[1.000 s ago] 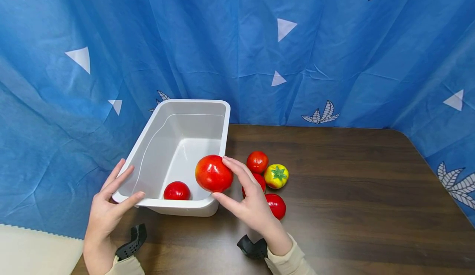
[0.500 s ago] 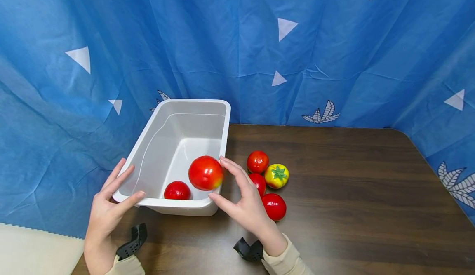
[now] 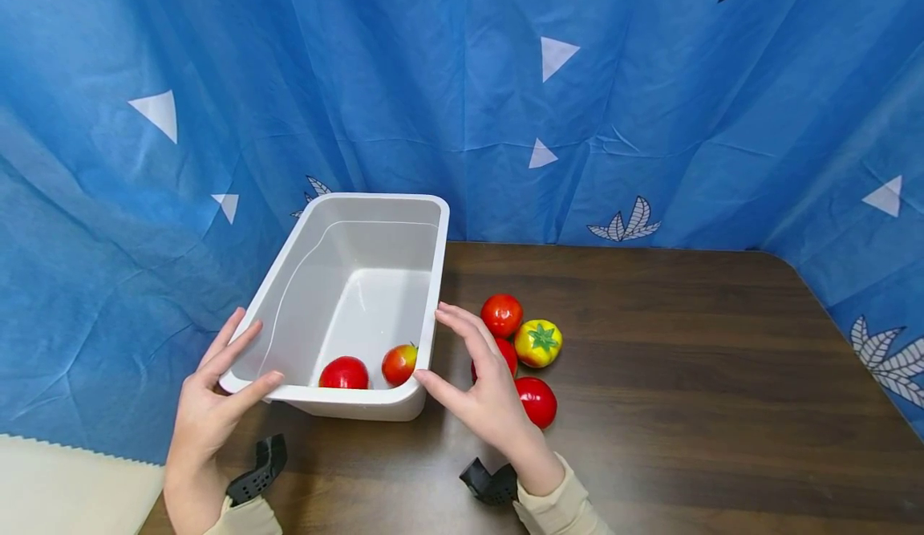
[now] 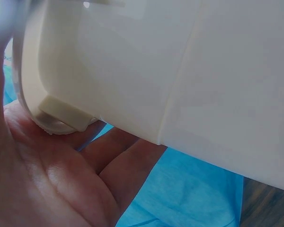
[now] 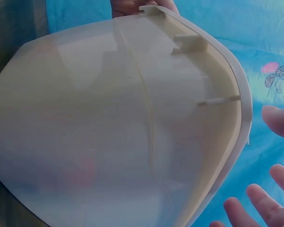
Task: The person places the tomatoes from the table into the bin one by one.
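A white plastic bin (image 3: 346, 395) stands at the left of the table. My left hand (image 3: 205, 411) grips its near left corner, the thumb over the near rim and the fingers at the left rim. Beside the near right rim is my right hand (image 3: 484, 391), holding nothing, its thumb and fingers spread apart. The right wrist view shows its fingertips (image 5: 260, 196) just off the rim. Inside the bin lie a shiny red tomato (image 3: 344, 373) and, close by, a red and yellow tomato (image 3: 399, 365) with a bit of green stem, partly hidden by the rim.
Right of the bin, on the dark wooden table (image 3: 686, 374), sit a red tomato (image 3: 501, 314), a yellow one (image 3: 538, 342) with a green leafy top, and a red one (image 3: 537, 401). Another red one (image 3: 508, 353) is partly behind my right hand. A blue curtain (image 3: 462, 102) hangs behind.
The right hand carried the red and yellow tomato left over the bin's rim and let it go. It dropped to the bin floor, and the hand drew back slightly right. The left hand stayed put.
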The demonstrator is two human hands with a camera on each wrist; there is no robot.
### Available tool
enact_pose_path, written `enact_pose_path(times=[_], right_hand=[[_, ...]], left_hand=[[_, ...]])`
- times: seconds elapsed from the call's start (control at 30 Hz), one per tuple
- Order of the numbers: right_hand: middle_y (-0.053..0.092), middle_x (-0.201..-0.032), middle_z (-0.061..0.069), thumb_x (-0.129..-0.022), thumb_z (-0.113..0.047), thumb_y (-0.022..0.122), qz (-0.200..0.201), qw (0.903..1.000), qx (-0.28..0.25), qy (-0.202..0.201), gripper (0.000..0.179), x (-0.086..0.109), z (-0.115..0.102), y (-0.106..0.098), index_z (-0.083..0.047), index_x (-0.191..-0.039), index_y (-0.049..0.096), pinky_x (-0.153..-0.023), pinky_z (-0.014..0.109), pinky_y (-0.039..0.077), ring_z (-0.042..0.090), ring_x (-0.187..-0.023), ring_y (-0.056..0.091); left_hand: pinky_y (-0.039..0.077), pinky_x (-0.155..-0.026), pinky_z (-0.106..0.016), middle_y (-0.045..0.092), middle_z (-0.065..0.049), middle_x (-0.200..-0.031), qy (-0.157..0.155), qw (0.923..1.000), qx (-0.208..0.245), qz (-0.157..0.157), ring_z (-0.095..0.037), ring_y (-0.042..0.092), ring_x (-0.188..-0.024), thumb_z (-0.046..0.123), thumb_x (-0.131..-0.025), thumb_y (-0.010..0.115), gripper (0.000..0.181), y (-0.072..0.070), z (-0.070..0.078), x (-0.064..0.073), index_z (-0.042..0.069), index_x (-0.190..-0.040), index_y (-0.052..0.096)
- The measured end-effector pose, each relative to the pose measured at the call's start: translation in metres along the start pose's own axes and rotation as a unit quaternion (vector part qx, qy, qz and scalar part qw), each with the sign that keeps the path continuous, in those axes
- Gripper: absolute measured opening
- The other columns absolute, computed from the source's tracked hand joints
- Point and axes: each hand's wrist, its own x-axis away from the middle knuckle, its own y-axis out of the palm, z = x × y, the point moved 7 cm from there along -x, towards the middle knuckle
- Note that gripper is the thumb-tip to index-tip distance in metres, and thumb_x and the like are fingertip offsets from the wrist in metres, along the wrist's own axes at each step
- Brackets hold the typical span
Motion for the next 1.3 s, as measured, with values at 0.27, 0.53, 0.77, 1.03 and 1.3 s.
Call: enact_pose_path(times=[0.27, 0.53, 0.77, 1.03, 1.3], right_hand=[[0.040, -0.142, -0.009, -0.079, -0.022, 0.076, -0.012, 0.9992, 0.021, 0.031, 0.064, 0.001, 0.004, -0.004, -0.021, -0.136, 0.047, -0.095, 0.044, 0.044, 0.010, -0.127, 0.037], [0.042, -0.140, -0.008, -0.079, -0.024, 0.076, -0.015, 0.9991, 0.030, 0.027, 0.064, 0.001, 0.007, -0.008, -0.028, -0.136, 0.046, -0.097, 0.046, 0.042, 0.010, -0.126, 0.038], [0.043, -0.139, -0.011, -0.079, -0.026, 0.076, -0.016, 0.9982, 0.041, 0.040, 0.065, 0.000, 0.011, -0.015, -0.029, -0.136, 0.046, -0.095, 0.047, 0.043, 0.010, -0.126, 0.038], [0.045, -0.137, -0.011, -0.078, -0.028, 0.077, -0.008, 0.9971, 0.057, 0.050, 0.063, 0.000, 0.015, -0.027, -0.029, -0.134, 0.047, -0.094, 0.050, 0.042, 0.011, -0.126, 0.038], [0.043, -0.139, -0.009, -0.078, -0.027, 0.076, -0.006, 0.9956, 0.049, 0.080, 0.065, 0.000, 0.026, -0.039, -0.030, -0.135, 0.045, -0.085, 0.054, 0.048, 0.016, -0.126, 0.037]], left_hand=[[0.042, -0.081, -0.008, 0.026, -0.002, -0.153, 0.000, 0.9999, 0.010, -0.006, -0.020, 0.032, -0.128, -0.015, -0.073, 0.070, 0.068, 0.000, -0.001, 0.001, 0.002, -0.136, 0.048], [0.042, -0.080, -0.008, 0.027, -0.002, -0.152, 0.006, 1.0000, -0.003, -0.003, -0.015, 0.035, -0.126, -0.014, -0.073, 0.070, 0.069, 0.000, 0.000, 0.000, 0.002, -0.136, 0.048], [0.043, -0.079, -0.009, 0.028, 0.000, -0.152, 0.002, 0.9998, -0.019, 0.000, -0.019, 0.034, -0.128, -0.012, -0.074, 0.071, 0.068, 0.000, 0.000, 0.000, 0.004, -0.137, 0.048], [0.043, -0.080, -0.009, 0.028, -0.002, -0.152, 0.005, 0.9998, 0.016, -0.004, -0.015, 0.035, -0.126, -0.016, -0.073, 0.070, 0.068, 0.000, 0.000, 0.001, 0.001, -0.136, 0.048], [0.043, -0.081, -0.008, 0.027, -0.004, -0.152, 0.009, 0.9997, 0.022, -0.006, -0.013, 0.035, -0.125, -0.016, -0.073, 0.069, 0.068, 0.000, 0.000, 0.001, 0.001, -0.135, 0.048]])
